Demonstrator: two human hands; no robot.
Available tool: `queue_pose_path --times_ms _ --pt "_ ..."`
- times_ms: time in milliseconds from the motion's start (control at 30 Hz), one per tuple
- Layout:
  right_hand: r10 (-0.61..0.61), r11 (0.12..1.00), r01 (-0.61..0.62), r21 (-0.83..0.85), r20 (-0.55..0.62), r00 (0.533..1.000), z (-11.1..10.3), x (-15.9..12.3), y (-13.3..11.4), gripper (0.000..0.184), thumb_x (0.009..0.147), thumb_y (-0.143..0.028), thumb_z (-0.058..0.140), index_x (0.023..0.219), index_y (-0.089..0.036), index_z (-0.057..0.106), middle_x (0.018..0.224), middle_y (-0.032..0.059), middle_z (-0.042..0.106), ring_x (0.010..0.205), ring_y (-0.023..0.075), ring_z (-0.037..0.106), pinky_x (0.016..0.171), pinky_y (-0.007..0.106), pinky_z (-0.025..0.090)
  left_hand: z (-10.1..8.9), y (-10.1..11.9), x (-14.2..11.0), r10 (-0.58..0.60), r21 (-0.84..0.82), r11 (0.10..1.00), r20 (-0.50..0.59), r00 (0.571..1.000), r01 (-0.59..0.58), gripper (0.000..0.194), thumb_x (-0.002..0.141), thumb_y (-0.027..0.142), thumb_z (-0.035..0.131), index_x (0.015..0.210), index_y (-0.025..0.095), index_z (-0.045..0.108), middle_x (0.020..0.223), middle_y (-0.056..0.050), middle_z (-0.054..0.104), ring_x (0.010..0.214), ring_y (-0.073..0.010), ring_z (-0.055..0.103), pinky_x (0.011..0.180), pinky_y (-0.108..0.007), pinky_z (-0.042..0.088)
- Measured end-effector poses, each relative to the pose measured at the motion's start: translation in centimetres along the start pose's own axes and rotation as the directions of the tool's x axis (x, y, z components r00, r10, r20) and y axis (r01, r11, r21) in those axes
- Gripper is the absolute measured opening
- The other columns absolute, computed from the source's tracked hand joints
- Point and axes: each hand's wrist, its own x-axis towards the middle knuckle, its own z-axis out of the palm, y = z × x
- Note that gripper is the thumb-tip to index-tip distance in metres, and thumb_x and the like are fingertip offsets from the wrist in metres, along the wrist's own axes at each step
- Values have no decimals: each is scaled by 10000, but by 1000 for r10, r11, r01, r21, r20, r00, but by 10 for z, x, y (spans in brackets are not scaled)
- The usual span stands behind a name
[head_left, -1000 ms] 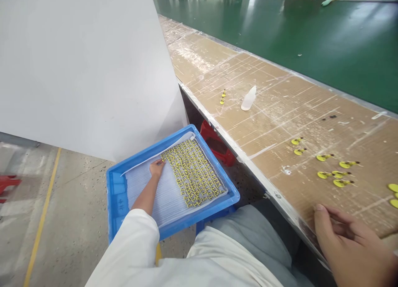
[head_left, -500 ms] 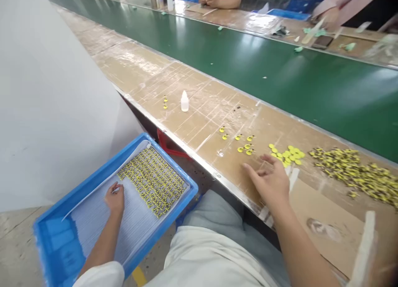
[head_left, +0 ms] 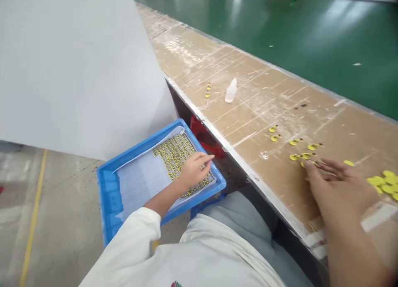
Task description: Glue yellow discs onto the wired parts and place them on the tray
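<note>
My left hand (head_left: 194,171) hovers over the rows of small yellow parts (head_left: 174,156), which lie on stacked white sheets (head_left: 139,183) in a blue plastic tray (head_left: 107,195). Its fingers partly cover the rows, and I cannot tell whether they pinch anything. My right hand (head_left: 337,187) rests on the cardboard-covered bench (head_left: 258,113), fingers spread, its fingertips at a small group of yellow tailed parts (head_left: 303,156). Just beyond it lies a heap of yellow discs (head_left: 384,183).
A translucent plastic dropper bottle (head_left: 230,91) and a couple of small yellow parts (head_left: 207,90) stand farther along the bench. Behind runs a green conveyor belt (head_left: 280,25). A white partition (head_left: 71,63) stands on the left, and a red stool (head_left: 202,137) sits under the bench.
My view has swung back left from the half-second-old frame. My left hand has moved from the white sheet onto the yellow rows. My right hand has moved across the bench to the yellow parts.
</note>
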Motion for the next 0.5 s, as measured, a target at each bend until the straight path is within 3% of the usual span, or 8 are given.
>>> queue_pose_path --times_ms 100,167,233,367,500 --pt "85 982 -82 173 -14 996 -7 -28 -19 494 637 -342 839 1079 -149 734 863 107 702 601 155 623 528 271 493 11 31 14 267 -62 963 125 956 -261 269 912 266 599 1147 207 716 1041 -77 736 946 -168 685 875 -303 561" --pt "184 934 -183 308 25 983 -12 -54 -31 467 599 -342 875 1015 -166 756 780 65 670 517 111 557 435 219 441 17 51 20 375 -130 925 165 912 -357 291 936 310 585 1168 177 699 1059 -93 729 959 -173 684 881 -306 564" --pt "261 848 -277 451 98 960 -13 -80 -41 439 558 -306 909 951 -173 763 732 37 656 474 82 522 396 184 419 22 69 23 415 -218 902 205 887 -372 334 937 365 593 1186 163 688 1084 -98 719 979 -168 684 914 -293 561" --pt "224 749 -314 584 222 949 -8 -115 -49 363 579 -273 922 875 -160 747 676 17 662 434 60 513 386 151 416 33 91 21 432 -356 875 266 862 -329 378 936 392 591 1224 160 673 1138 -93 695 1037 -158 685 987 -264 539" --pt "212 710 -379 594 332 919 -3 -125 -50 357 593 -270 922 875 -157 732 639 -5 649 435 52 506 396 134 416 38 95 12 423 -406 859 222 879 -311 342 940 341 593 1185 122 690 1113 -98 706 1023 -146 694 985 -243 546"
